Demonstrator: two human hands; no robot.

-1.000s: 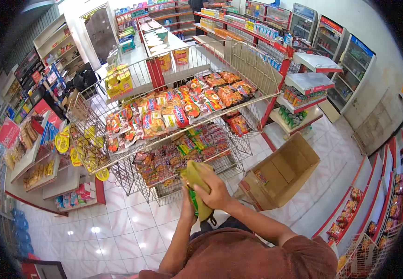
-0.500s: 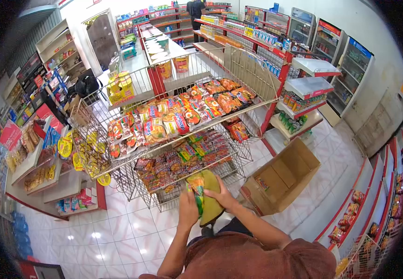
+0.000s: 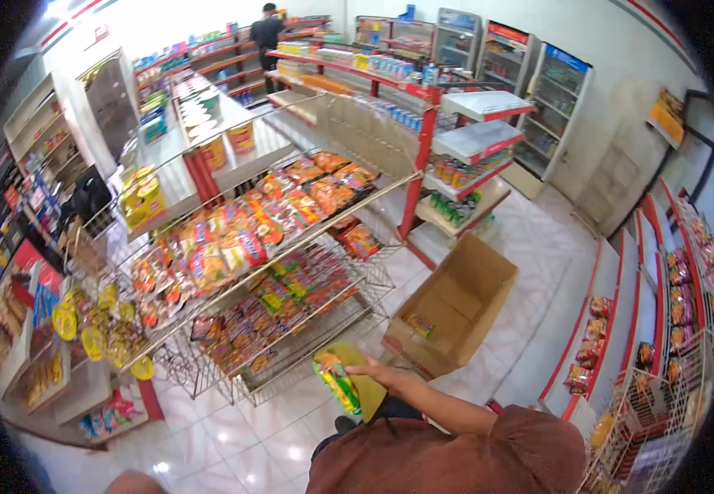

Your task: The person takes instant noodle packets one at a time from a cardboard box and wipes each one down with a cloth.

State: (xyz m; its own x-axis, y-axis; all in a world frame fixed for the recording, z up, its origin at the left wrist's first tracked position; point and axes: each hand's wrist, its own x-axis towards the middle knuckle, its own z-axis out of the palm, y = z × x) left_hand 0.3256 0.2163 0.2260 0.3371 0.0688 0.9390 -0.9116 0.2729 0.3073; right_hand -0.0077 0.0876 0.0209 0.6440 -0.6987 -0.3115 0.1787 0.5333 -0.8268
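My right hand (image 3: 377,375) is closed around an olive-yellow cloth item (image 3: 367,395), in front of my body. A green and yellow noodle packet (image 3: 339,387) lies against the cloth's left side. Whether the fingers reach the packet itself is hidden. At the bottom left edge a rounded bit of bare skin shows, possibly part of my left arm; no fingers are visible there. Just beyond the right hand stands a wire rack with noodle packets on its upper tier (image 3: 237,247) and more on its lower tier (image 3: 270,305).
An open cardboard box (image 3: 464,305) with a small packet inside sits on the floor to the right. White and red shelves (image 3: 575,329) line the right side. Hanging yellow packs (image 3: 93,342) are at the rack's left end. A person in dark clothes (image 3: 266,37) stands far back.
My left hand has let go of the packet and cloth and left the middle of the view. The right hand keeps hold. The view has swung right.
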